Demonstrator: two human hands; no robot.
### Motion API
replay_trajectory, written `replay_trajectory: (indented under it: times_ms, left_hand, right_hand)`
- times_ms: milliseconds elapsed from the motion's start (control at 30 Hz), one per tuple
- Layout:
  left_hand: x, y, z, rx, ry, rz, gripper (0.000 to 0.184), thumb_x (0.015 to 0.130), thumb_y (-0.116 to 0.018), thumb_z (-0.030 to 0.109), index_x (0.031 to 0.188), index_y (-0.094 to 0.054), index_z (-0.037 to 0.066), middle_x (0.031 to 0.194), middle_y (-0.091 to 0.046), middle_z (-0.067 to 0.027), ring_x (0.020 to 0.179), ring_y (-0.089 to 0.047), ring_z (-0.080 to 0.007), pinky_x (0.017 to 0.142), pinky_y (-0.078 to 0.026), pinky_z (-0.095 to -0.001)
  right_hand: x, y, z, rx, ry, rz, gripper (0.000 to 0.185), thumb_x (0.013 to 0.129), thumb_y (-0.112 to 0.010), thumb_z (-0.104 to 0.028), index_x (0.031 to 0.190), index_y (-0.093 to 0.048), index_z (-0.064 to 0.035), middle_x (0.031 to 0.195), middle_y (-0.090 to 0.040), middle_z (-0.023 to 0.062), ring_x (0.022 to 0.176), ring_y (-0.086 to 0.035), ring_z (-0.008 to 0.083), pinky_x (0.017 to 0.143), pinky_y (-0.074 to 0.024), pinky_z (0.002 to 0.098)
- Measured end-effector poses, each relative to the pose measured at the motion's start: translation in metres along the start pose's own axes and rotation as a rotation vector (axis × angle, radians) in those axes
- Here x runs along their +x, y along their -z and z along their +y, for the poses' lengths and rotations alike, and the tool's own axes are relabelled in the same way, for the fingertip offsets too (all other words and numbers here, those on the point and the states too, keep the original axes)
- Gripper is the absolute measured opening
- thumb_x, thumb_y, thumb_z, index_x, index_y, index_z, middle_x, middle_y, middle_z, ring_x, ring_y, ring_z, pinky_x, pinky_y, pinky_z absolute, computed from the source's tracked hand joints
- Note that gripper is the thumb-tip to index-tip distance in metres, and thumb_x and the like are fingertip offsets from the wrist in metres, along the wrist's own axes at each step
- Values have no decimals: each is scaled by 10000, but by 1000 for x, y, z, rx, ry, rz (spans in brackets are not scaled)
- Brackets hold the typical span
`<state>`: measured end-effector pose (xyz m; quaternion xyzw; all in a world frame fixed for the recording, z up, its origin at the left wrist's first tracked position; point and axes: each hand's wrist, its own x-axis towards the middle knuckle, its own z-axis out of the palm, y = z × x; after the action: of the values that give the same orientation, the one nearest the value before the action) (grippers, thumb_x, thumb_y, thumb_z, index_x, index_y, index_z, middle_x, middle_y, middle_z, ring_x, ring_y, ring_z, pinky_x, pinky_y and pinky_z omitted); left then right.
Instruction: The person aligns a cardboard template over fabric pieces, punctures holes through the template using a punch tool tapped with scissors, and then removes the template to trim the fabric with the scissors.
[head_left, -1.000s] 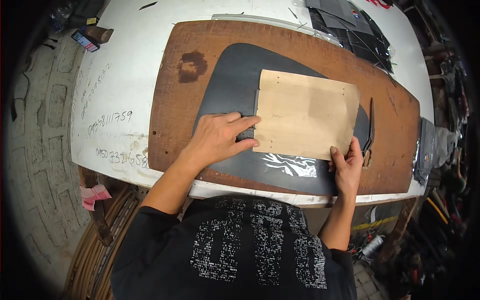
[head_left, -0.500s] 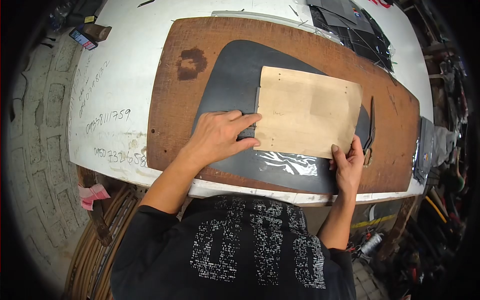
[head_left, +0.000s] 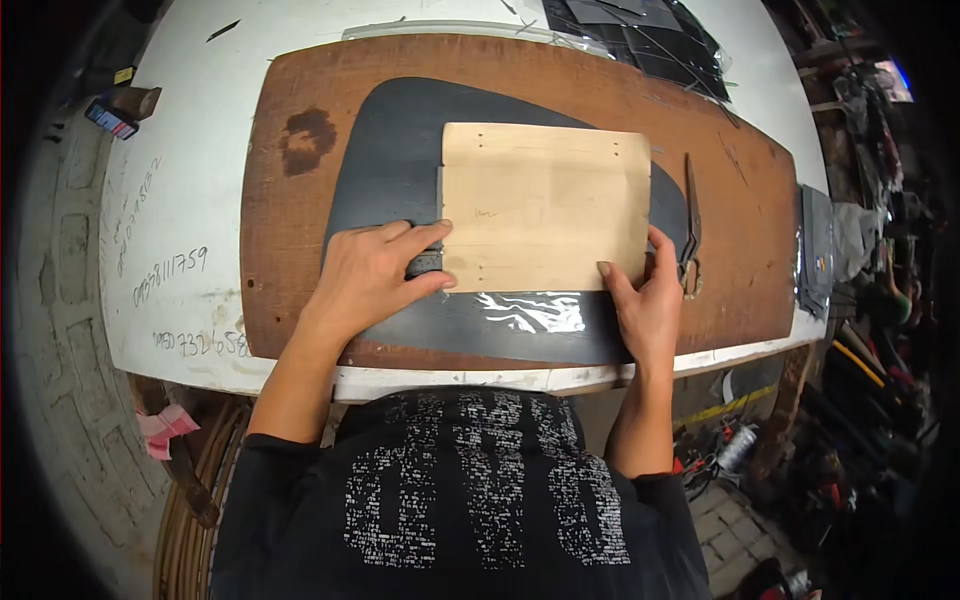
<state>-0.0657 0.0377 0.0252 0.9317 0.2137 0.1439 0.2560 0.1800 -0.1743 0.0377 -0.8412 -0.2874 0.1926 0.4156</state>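
A tan cardboard pattern piece [head_left: 545, 205] with small holes near its corners lies over a dark sheet with rounded corners [head_left: 385, 130]. My left hand [head_left: 375, 270] rests at its left edge, index finger and thumb stretched apart and touching the card. Between them shows a small dark strip [head_left: 427, 262], partly hidden by the card. At the lower right corner my right hand [head_left: 650, 300] is closed on the card, thumb on top and fingers along the right edge. Shiny clear plastic [head_left: 530, 312] shows below the card.
Underneath is a brown wooden board [head_left: 745, 240] on a white table [head_left: 190, 130] with handwritten numbers. Scissors [head_left: 692, 230] lie right of the dark sheet. Dark sheet pieces [head_left: 650, 40] lie at the back and a dark stack [head_left: 815, 250] at the right edge. A phone [head_left: 111, 118] is far left.
The view has shifted, so the board and table appear further left. The card has turned slightly and its lower edge looks more level. Both hands stay at its edges.
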Motion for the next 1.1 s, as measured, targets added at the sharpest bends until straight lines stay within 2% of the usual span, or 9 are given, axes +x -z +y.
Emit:
replay_trajectory:
  times_ms: [100,200,300,533,733,833,933,1033,1100]
  left_hand:
    - [1,4,4,5,29,-50,549,762,-839,424,1209,-748,120,727,-625,-54,627,-630,-244,582,-499,-378]
    - [1,3,3,11,21,-42,557,762,-836,433,1216,-747,122,723,-623,-55,623,-628,-241,582,-498,-379]
    - [0,-2,-1,3,-8,14,569,719,-885,403,1204,-756,136,677,-596,-34,557,-573,-181,540,-457,-336]
    - [-1,-3,-2,9,-9,10,590,709,-886,411,1216,-756,139,682,-603,-28,555,-567,-167,540,-460,-326]
    - [0,-2,-1,4,-8,6,588,715,-883,406,1222,-755,137,686,-600,-33,559,-567,-174,541,-459,-328]
    - [0,0,1,5,-7,3,579,724,-880,399,1226,-754,138,681,-585,-38,566,-568,-185,543,-458,-336]
    - [0,-1,0,2,-12,8,571,732,-877,391,1230,-753,141,675,-570,-41,571,-569,-200,544,-458,-352]
    - [-1,-1,-1,-14,-11,17,565,738,-875,386,1233,-752,142,674,-564,-41,573,-570,-210,546,-460,-364]
    - [0,1,1,-6,-10,2,564,740,-873,385,1234,-752,142,677,-566,-41,575,-572,-215,549,-463,-367]
  right_hand:
    - [1,2,-9,-52,-35,-28,592,861,-778,0,1392,-517,-27,1073,-735,250,978,-739,274,846,-567,358]
    - [2,3,-6,-40,-43,-35,623,843,-796,9,1397,-514,-33,1036,-739,229,928,-736,248,810,-571,344]
    - [2,2,-6,-47,-45,-35,627,839,-798,15,1397,-517,-38,1010,-740,215,898,-731,233,790,-571,334]
    - [1,1,-4,-33,-20,-24,629,839,-798,25,1399,-520,-42,987,-742,194,889,-728,217,779,-569,326]
    - [-1,1,-11,-211,-24,1,672,810,-834,-33,1405,-522,-53,980,-726,212,853,-727,326,761,-574,399]
    - [-6,-1,-18,-365,12,67,721,774,-857,-68,1414,-523,-56,1069,-697,221,967,-683,399,860,-541,456]
    - [-8,-2,-12,-638,438,280,701,764,-844,-62,1399,-548,-51,1173,-656,214,1104,-618,409,969,-480,474]
    - [-17,-11,-21,-526,615,196,626,769,-806,-29,1356,-589,-45,1234,-627,201,1153,-578,394,1006,-445,472]
    - [-25,-28,-33,-338,726,2,443,784,-756,-24,1216,-662,-41,1168,-648,156,1108,-599,356,948,-465,458]
